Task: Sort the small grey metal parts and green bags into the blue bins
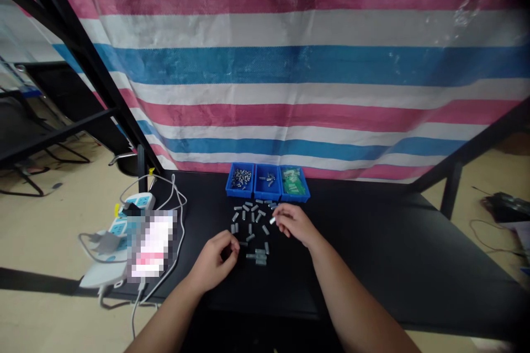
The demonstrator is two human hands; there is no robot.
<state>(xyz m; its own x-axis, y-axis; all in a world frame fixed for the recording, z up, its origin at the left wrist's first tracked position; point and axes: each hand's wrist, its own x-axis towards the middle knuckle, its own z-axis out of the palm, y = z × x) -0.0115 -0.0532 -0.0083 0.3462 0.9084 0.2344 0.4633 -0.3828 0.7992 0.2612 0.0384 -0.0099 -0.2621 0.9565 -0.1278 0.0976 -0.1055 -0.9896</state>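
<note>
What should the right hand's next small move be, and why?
Probably lift the small pale cylinder from the right hand's fingertips into the middle blue bin. The piece is pinched just below the bins, and that bin appears to hold a few similar metal pieces, though they are too small to match for certain. The loose grey cylinders lie beneath the hand.

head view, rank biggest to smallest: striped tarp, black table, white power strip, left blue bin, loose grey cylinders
1. striped tarp
2. black table
3. white power strip and left blue bin: too close to rank, since the strip sits nearer the camera
4. loose grey cylinders
</note>
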